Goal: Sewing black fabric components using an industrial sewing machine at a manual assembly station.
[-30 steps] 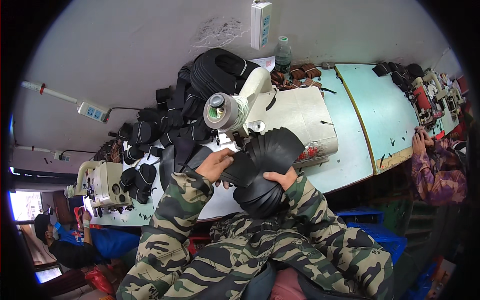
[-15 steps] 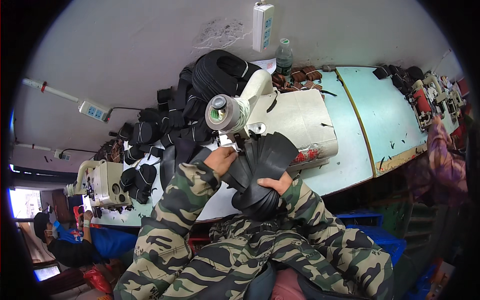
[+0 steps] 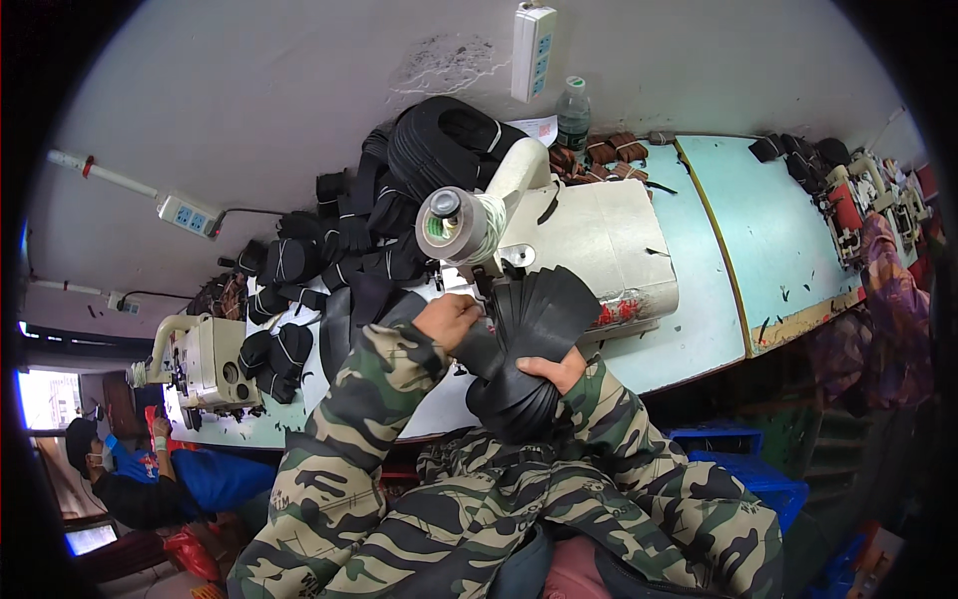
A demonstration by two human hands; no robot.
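A fanned stack of black, leather-like strips (image 3: 544, 309) spreads in front of a cream sewing machine (image 3: 599, 240). My right hand (image 3: 555, 369) grips the stack from its right side, thumb on top, and the strips' lower ends curl down towards my lap. Beside the stack's left edge, close under the machine's head, my left hand (image 3: 447, 321) is closed with its fingertips pressed together. Whatever those fingertips pinch is too small or hidden to make out. A spool of pale thread (image 3: 486, 228) sits at the machine's head, just beyond both hands.
Black bundled strips (image 3: 291, 262) and a large black coil (image 3: 429, 150) pile up behind and left. A bottle (image 3: 573, 115) and brown bundles (image 3: 627, 147) stand by the wall. Another machine (image 3: 210, 364) is at the left, near a seated person (image 3: 135, 484). Blue crates (image 3: 753, 484) lie lower right.
My left hand has shifted slightly and its fingers look more curled in. The right hand keeps its grip on the strips. The whole view has moved a little.
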